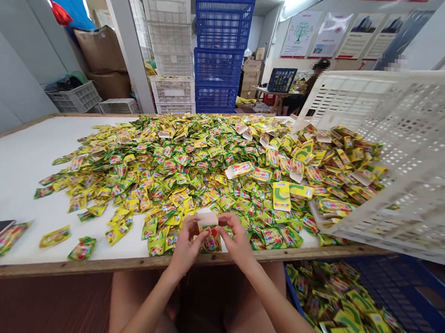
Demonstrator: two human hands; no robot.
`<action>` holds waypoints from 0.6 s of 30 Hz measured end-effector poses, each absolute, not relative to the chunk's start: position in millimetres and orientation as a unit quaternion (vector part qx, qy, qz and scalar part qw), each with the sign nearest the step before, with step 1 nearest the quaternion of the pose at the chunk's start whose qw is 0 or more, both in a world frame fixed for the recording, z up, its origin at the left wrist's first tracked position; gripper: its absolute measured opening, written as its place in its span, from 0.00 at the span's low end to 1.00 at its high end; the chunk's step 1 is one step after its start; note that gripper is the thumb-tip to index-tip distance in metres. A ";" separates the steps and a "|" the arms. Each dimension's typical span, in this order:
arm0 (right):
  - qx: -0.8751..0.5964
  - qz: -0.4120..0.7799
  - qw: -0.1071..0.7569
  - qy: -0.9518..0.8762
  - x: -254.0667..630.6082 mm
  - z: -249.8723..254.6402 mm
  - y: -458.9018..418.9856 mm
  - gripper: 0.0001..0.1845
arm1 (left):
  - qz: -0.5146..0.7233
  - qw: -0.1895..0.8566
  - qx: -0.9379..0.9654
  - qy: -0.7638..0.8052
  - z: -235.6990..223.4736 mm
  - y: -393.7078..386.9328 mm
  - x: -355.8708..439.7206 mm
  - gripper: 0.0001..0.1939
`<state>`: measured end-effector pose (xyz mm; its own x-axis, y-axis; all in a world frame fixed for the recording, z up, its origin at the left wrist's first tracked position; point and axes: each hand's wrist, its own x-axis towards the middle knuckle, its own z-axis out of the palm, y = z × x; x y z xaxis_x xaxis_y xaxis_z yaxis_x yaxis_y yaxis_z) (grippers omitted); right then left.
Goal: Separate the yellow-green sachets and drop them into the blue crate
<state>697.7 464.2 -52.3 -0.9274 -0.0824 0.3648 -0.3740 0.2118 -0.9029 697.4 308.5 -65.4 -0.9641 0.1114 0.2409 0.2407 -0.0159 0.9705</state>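
Close to the table's front edge, my left hand (pixel 188 243) and my right hand (pixel 235 239) hold a small carton between them, its white flap (pixel 207 218) standing up. Both thumbs press near a packet with a red print (pixel 212 241) just below the flap; whether it is partly inside the carton I cannot tell. Around my hands spreads a large heap of small yellow-green packets (pixel 177 158). To the right of the heap lie small yellow cartons (pixel 282 196), several with white end flaps open.
A white plastic crate (pixel 408 201) lies tipped on its side at the right, cartons spilling from its mouth. Below it a blue crate (pixel 409 289) holds yellow cartons. Stacked white crates (pixel 166 44) and blue crates (pixel 218 66) stand behind the table (pixel 10 170). A person (pixel 309 86) sits farther back.
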 end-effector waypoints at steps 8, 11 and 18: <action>0.184 0.537 0.131 -0.813 689.5 -50.7 470.7 0.10 | -0.628 0.025 -0.183 -0.756 -56.3 305.9 688.5 0.09; 0.148 0.576 0.148 -0.791 687.5 -51.6 473.3 0.10 | -0.676 0.033 -0.172 -0.716 -59.3 315.6 688.0 0.11; 0.186 0.548 0.160 -0.799 694.6 -52.3 478.4 0.09 | -0.713 0.026 -0.188 -0.675 -64.7 324.4 691.6 0.09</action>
<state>694.6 478.4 -52.3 -0.8792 -0.1226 0.4603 -0.4736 0.3289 -0.8170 691.6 324.4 -64.7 -0.9281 0.2165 0.3030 0.2908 -0.0872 0.9528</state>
